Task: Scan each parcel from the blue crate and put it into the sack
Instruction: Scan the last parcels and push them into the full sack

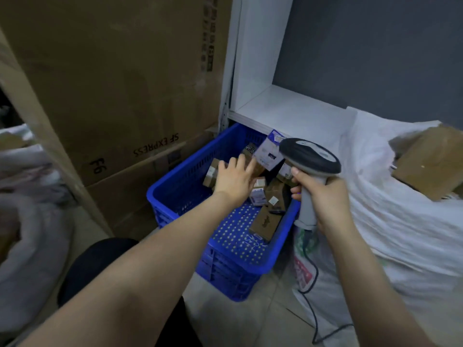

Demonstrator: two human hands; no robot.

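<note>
Low on the floor, centre of the head view: a blue crate [175, 181] of perforated plastic sits askew with one corner toward the person and its far end tucked under a white shelf [288, 108]. Small parcels [274, 194] lie heaped at the far right end of the crate. Most are brown cartons, and a white-and-blue box [269, 152] leans tilted on top at the back. A flat brown parcel [266, 222] lies apart on the dotted crate floor, its long axis running roughly away from the person.

The left hand [235, 176] reaches over the heap, palm down, fingers straight and spread, holding nothing. Whether the fingertips touch a carton cannot be told.

The right hand [323, 196] is wrapped round the grey handle of a barcode scanner [309, 156] above the crate's right rim. The handle stands nearly upright, and the dark head points up and left, toward the far parcels. A black cable [312, 284] hangs from the handle's base to the floor.

Just right of the crate stands a white sack [388, 221], with a brown carton [431, 161] showing in its mouth. Large cardboard boxes [112, 83] are stacked to the crate's left.
</note>
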